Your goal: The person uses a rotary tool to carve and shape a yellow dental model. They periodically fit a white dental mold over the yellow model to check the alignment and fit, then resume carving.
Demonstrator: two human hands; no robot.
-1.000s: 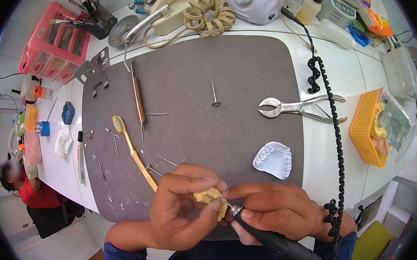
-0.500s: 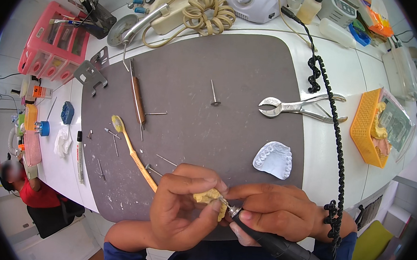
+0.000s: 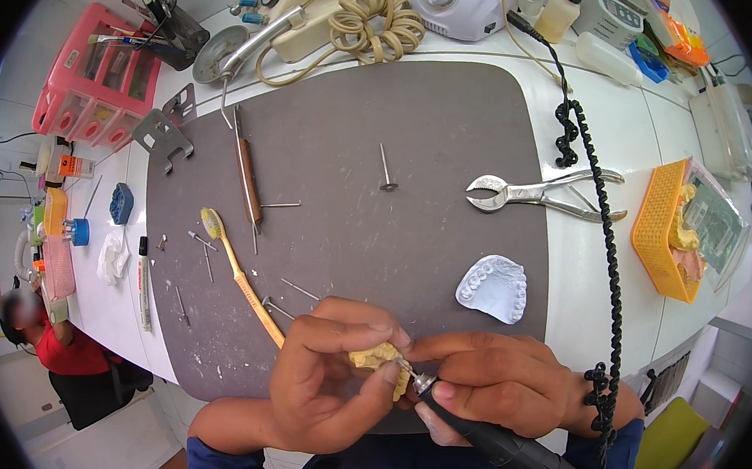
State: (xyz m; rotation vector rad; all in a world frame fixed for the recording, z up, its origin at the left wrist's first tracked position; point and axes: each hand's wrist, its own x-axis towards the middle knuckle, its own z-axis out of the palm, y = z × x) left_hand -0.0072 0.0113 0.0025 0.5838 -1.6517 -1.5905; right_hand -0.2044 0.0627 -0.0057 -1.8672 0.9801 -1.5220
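Observation:
My left hand [image 3: 329,375] pinches a small yellow plaster dental model [image 3: 374,355] between thumb and fingers, and its grip covers much of the piece. In my right hand [image 3: 501,378] is a black rotary handpiece [image 3: 501,445], held like a pen. The metal bur [image 3: 405,365] at its tip meets the model, though the exact contact point is partly hidden by my fingers. Behind my right hand a white plaster dental cast [image 3: 492,289] lies on the grey mat [image 3: 329,161]. A toothbrush [image 3: 240,277] with a yellow handle rests left of my left hand.
A coiled black cord [image 3: 606,242] runs down past my right wrist. Pliers [image 3: 536,193], a wooden-handled tool [image 3: 247,169] and several loose burs lie about. At right stands a yellow basket [image 3: 653,228], at far left pink drawers [image 3: 99,84]. A person in red [image 3: 71,348] sits left.

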